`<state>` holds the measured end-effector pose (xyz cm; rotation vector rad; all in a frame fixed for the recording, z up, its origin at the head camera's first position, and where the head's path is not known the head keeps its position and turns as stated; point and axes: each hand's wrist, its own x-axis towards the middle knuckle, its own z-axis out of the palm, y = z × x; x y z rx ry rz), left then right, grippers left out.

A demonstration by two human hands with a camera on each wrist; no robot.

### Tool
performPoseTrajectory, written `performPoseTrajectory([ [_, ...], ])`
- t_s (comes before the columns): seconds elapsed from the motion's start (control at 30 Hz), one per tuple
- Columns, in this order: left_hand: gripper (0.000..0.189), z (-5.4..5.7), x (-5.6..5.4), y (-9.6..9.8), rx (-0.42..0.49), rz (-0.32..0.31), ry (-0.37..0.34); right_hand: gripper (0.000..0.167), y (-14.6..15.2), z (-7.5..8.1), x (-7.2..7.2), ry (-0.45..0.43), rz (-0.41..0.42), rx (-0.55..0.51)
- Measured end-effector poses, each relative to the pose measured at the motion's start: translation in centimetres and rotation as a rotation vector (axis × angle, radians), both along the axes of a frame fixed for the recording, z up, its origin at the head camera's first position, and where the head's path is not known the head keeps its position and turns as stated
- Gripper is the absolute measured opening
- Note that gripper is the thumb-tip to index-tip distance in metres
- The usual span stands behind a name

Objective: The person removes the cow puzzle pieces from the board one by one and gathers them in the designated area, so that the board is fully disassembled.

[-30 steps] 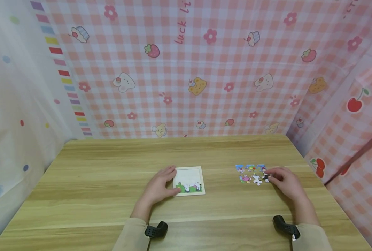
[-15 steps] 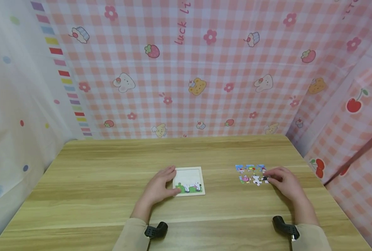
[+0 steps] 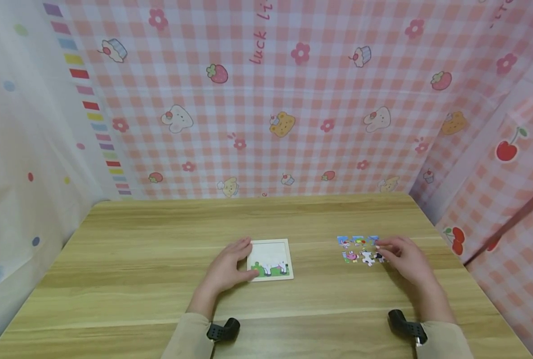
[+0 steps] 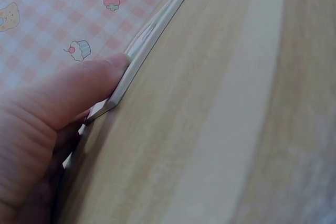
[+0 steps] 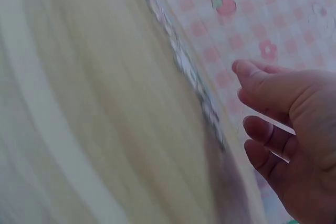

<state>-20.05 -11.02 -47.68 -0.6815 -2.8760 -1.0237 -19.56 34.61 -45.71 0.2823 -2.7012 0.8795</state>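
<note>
A pale wooden puzzle tray (image 3: 290, 259) lies flat near the table's middle. Its lower strip shows a cow's legs on green grass; the upper part is bare white. My left hand (image 3: 228, 264) holds the tray's left side, thumb on the lower left corner and fingers along the edge. Two rows of puzzle pieces (image 3: 351, 257) lie to the right, several in all. My right hand (image 3: 405, 257) hovers over their right end, partly covering a black-and-white piece (image 3: 380, 257). In the right wrist view the thumb and fingers are loosely bent, no piece showing between them.
Everything lies on a wood-grain table (image 3: 158, 299). A pink checked cloth (image 3: 248, 99) hangs along its far edge, with more printed cloth at both sides. Black wrist cameras (image 3: 223, 330) sit at the sleeve cuffs.
My right hand has risen slightly from the black-and-white piece, which stays on the table. The left hand and the tray keep their place.
</note>
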Motion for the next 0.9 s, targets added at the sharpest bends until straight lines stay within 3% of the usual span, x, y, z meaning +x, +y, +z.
performPoseTrajectory([
  [0.13, 0.073, -0.2, -0.2, 0.0, -0.006, -0.005, 0.009, 0.016, -2.0, 0.6, -0.2, 0.015, 0.077, -0.046],
  [0.4, 0.071, -0.3, -0.2, -0.3, 0.039, -0.035, 0.008, 0.016, -6.6, 0.4, -0.6, 0.028, 0.283, -0.07],
  [0.9, 0.098, 0.0, -0.5, -0.9, -0.012, -0.096, -0.072, 0.018, -14.5, 0.5, -1.7, -0.024, 0.498, -0.045],
])
